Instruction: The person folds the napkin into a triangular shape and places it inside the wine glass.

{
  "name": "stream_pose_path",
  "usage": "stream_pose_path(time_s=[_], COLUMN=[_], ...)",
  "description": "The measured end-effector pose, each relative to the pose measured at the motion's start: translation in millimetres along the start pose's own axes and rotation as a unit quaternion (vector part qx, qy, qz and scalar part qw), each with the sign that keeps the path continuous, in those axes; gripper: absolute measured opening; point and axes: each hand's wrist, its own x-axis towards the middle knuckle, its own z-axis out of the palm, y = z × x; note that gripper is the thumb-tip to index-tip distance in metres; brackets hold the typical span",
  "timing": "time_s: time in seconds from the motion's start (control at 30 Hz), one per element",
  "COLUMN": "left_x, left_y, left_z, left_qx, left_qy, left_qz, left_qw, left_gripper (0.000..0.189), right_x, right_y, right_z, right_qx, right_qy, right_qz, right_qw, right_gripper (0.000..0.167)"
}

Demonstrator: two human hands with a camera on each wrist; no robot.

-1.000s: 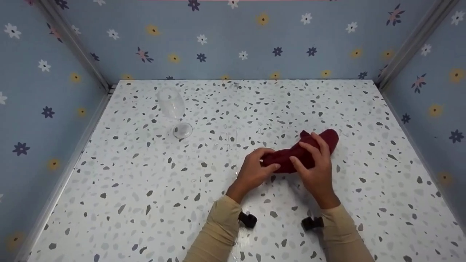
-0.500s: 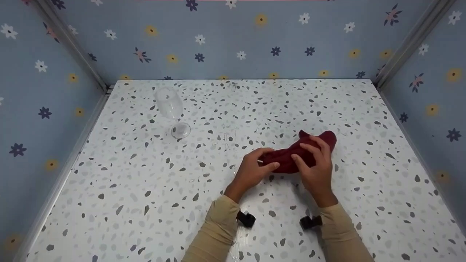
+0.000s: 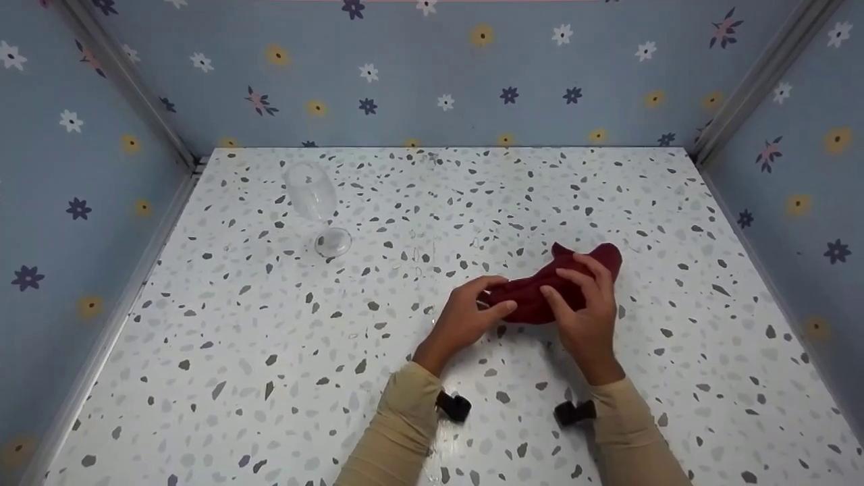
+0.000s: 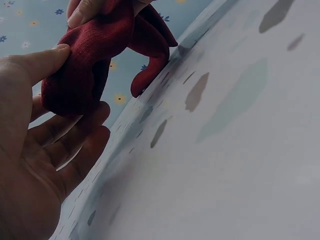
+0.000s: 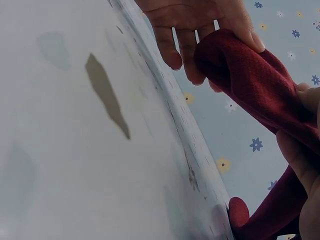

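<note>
A dark red cloth (image 3: 530,300), bunched into a long roll, lies across both hands right of the table's middle. At its left end my left hand (image 3: 466,317) pinches it between thumb and fingers. My right hand (image 3: 587,327) grips the thicker middle, thumb on the near side and fingers spread over the top. In the left wrist view the cloth (image 4: 95,45) has a folded end between thumb and fingertips, and a loose part hangs down behind it. From the right wrist, the cloth (image 5: 260,80) shows a rounded fold by the left hand's fingers. Whatever the cloth may wrap is hidden.
A clear stemmed glass (image 3: 310,192) stands at the back left of the speckled white table (image 3: 202,324), away from both hands. Blue flowered panels (image 3: 405,74) enclose the table at the back and both sides.
Both hands keep their hold on the cloth with barely any motion. The head view has shifted slightly, so the scene sits a little farther left.
</note>
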Motion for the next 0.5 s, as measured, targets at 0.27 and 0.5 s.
stream_pose_path(time_s=[0.27,0.5], left_x=[0.9,-2.8], left_y=[0.5,-2.0], left_z=[1.6,-7.6], left_qx=[0.017,0.014], left_qy=[-0.024,0.005], left_qz=[0.003,0.003], left_qw=[0.9996,0.9999], left_gripper=[0.046,0.047], right_x=[-2.8,-1.9], right_y=[11,1], right_z=[-2,1], right_qx=[-0.01,-0.002], right_qy=[0.007,0.017], right_qz=[0.0,-0.008], right_qw=[0.9999,0.9998], right_gripper=[0.034,0.034])
